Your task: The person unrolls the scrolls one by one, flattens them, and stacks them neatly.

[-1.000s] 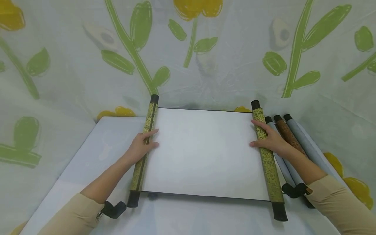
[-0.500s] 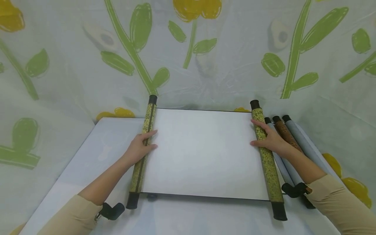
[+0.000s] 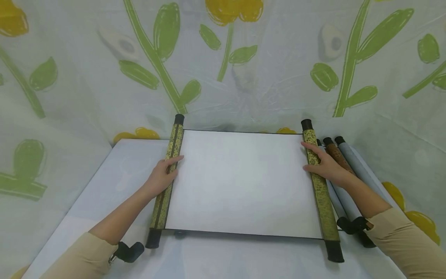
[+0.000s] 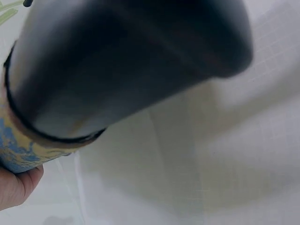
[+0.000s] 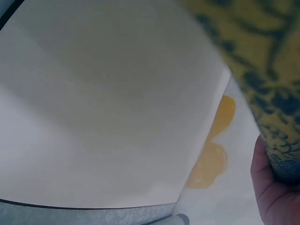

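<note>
A scroll with a blank white sheet [image 3: 244, 182] lies spread between two yellow-green patterned rollers with black end caps. My left hand [image 3: 162, 178] grips the left roller [image 3: 161, 211], fingers wrapped round it. At the other side, my right hand [image 3: 327, 166] holds the right roller [image 3: 323, 209] the same way. Close up in the left wrist view, the black end cap [image 4: 131, 70] hides most of the roller, and only a bit of the left hand [image 4: 16, 187] shows. The right wrist view has the right hand [image 5: 276, 197] under the patterned roller [image 5: 274, 93].
Several rolled scrolls lie at the table's right side, among them a brown one [image 3: 338, 155] and a grey one [image 3: 362, 174], partly behind my right arm. The white table [image 3: 101, 193] extends to the left. Behind it hangs a plant-patterned cloth [image 3: 278, 93].
Both hands have moved slightly apart with their rollers, the left one to the left and the right one to the right. A little more white sheet shows between them.
</note>
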Available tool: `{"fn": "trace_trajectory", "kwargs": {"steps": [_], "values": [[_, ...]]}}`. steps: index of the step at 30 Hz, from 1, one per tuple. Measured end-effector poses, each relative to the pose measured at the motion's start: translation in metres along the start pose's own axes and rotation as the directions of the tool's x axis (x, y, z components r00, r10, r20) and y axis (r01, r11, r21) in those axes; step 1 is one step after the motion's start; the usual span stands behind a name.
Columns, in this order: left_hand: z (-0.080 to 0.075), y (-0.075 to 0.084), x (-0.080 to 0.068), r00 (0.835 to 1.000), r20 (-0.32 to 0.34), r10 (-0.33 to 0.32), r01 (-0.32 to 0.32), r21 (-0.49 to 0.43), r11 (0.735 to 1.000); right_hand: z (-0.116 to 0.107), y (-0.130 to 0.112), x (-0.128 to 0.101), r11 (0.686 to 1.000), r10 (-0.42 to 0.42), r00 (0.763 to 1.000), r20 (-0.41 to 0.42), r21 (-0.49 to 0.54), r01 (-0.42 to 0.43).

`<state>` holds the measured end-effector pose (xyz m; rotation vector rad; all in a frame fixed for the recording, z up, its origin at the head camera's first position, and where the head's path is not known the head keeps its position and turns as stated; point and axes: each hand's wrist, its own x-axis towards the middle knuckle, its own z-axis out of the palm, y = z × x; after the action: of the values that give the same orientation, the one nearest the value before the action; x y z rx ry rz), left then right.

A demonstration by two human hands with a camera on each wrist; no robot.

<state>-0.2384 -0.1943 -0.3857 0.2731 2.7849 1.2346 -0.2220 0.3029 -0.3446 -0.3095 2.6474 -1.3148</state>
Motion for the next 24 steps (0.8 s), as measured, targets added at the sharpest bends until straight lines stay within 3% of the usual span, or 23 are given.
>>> {"fn": "trace_trajectory", "kwargs": {"steps": [8,24], "values": [[-0.004,0.002,0.002,0.998,0.021,-0.067,0.067,-0.019,0.998,0.001,0.001,0.001,0.997,0.057,0.998,-0.030,-0.041,-0.058],[-0.014,-0.003,-0.002,0.999,-0.002,0.039,-0.039,-0.007,0.999,-0.009,0.007,-0.001,1.000,-0.012,1.000,0.015,0.016,0.012]]}}
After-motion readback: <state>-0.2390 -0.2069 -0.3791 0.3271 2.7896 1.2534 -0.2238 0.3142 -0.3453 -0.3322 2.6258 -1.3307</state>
